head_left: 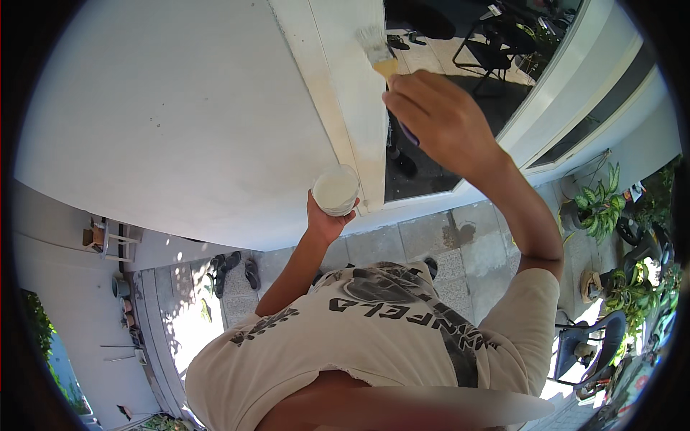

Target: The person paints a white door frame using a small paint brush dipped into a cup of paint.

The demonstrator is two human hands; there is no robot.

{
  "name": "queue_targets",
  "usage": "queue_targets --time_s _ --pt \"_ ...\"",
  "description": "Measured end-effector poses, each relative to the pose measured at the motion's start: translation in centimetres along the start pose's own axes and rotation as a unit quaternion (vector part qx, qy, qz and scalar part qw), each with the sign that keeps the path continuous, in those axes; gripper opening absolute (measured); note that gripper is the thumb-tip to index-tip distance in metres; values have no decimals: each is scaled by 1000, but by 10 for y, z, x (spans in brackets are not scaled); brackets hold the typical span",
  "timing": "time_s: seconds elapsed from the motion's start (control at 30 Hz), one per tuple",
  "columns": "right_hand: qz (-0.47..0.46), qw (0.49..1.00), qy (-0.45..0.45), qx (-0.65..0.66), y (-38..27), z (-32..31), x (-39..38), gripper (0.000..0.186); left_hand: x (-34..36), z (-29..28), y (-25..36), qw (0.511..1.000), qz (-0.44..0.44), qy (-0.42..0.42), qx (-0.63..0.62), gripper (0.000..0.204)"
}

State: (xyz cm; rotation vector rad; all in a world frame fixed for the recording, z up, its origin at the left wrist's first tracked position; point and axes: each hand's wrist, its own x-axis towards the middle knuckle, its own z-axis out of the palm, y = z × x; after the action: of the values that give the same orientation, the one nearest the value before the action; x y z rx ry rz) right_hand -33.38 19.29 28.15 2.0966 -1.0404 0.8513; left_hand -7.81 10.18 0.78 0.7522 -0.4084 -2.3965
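My left hand (325,223) is closed round a round tub of white paint (335,188), held upright in front of the white wall (165,122). My right hand (449,122) grips a paintbrush (383,60) with a yellowish ferrule and a purple part showing beneath my fingers. Its whitened bristles are on or very near the white frame (338,72) at the edge of a dark, reflective glass pane (424,172); contact is hard to tell. Part of the frame below the brush looks beige.
Paving (374,241) lies below, with several shoes (224,269) at the left and a small white stand (118,241) farther left. Potted plants (596,208), a black chair (589,345) and dark objects line the right side. A second window (589,108) is at the upper right.
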Motion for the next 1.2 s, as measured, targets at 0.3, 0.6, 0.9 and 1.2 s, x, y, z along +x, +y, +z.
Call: queue_targets --time_s 0.3,0.6,0.9,1.2 --pt "88 987 -42 126 -1 12 -20 19 2 -5 1 1000 -3 6 -5 65" --pt "-70 980 187 -16 39 -45 62 13 2 3 3 1000 -4 -3 -6 67" --pt "-21 997 -8 70 -23 64 -86 41 -11 -1 -2 999 21 4 -28 61" --pt "65 990 -12 128 -11 68 -77 30 -7 0 0 999 30 17 -24 61"
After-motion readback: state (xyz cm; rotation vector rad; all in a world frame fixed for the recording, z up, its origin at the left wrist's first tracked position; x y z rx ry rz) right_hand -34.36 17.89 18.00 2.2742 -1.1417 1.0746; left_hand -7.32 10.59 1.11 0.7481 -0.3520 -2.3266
